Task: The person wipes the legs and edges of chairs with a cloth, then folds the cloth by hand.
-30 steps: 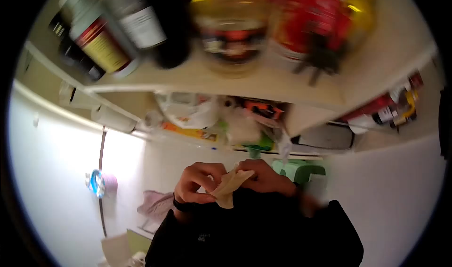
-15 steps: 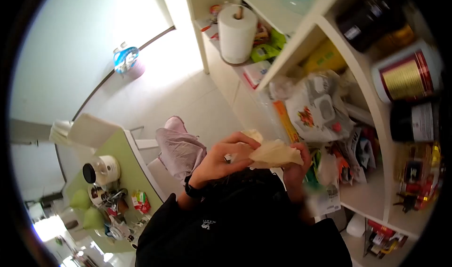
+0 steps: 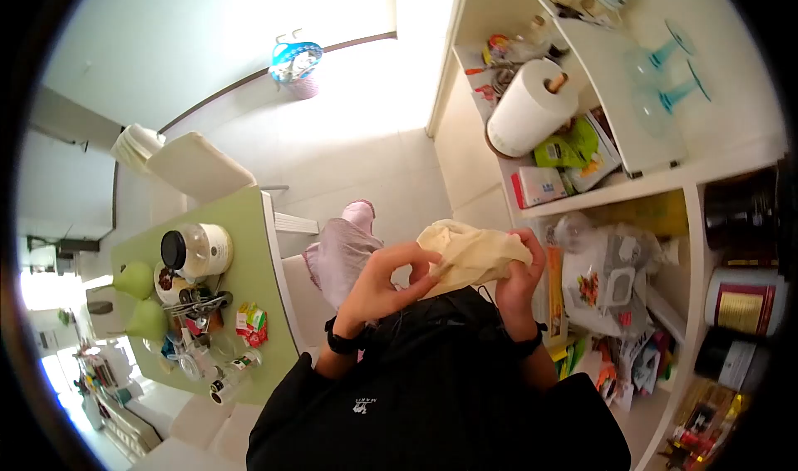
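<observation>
A crumpled, thin cream-coloured cloth (image 3: 470, 253), perhaps a bag, is stretched between my hands in front of my chest. My left hand (image 3: 384, 281) pinches its left edge between thumb and fingertips, with a gap showing inside the curled fingers. On the other side, my right hand (image 3: 522, 281) grips the right end, its fingers partly covered by the material. Below the cloth is my black top (image 3: 432, 388), and dark bands circle both wrists.
To the right, shelving (image 3: 694, 246) holds a paper towel roll (image 3: 529, 113), a white plastic bag (image 3: 611, 276) and several jars. At left, a green table (image 3: 249, 263) carries a black-lidded jar (image 3: 204, 251) and small items. A chair (image 3: 199, 167) and a bin (image 3: 301, 80) stand farther off.
My view has turned, so the shelves and table sit differently. The cream cloth now looks more spread out and fuller; both hands still hold it.
</observation>
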`<state>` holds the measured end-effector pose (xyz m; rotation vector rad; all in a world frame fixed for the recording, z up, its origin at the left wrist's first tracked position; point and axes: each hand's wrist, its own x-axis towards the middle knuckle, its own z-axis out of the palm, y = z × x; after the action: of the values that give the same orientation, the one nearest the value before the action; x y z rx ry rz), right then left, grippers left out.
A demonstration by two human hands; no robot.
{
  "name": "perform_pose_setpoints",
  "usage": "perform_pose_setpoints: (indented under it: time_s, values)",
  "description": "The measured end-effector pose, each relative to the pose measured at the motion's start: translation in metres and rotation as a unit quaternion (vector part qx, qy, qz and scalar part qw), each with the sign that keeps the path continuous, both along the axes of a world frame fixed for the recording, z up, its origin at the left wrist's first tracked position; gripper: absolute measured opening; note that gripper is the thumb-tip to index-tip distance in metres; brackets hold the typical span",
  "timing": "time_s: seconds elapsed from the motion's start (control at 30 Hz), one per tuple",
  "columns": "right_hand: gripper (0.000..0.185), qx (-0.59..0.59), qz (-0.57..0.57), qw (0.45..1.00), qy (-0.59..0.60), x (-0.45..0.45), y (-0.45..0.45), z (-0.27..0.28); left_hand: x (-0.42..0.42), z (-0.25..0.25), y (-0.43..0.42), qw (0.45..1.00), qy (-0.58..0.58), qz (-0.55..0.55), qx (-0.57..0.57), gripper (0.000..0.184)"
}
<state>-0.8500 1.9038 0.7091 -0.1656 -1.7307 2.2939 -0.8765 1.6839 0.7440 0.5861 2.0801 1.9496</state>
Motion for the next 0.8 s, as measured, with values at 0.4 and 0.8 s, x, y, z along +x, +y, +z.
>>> perform_pose_setpoints:
  time_s: [0.4,0.8]
  values:
    - [0.017,-0.073,0.154,0.985,0.038,-0.169,-0.070,0.007,-0.074,-0.006,-0.017,0.979,0.050,0.190,-0.051,0.013]
    - [0.017,-0.073,0.168,0.983,0.028,-0.343,-0.081,-0.025,-0.200,-0.025,-0.018,0.947,-0.080,0.304,-0.065,0.020]
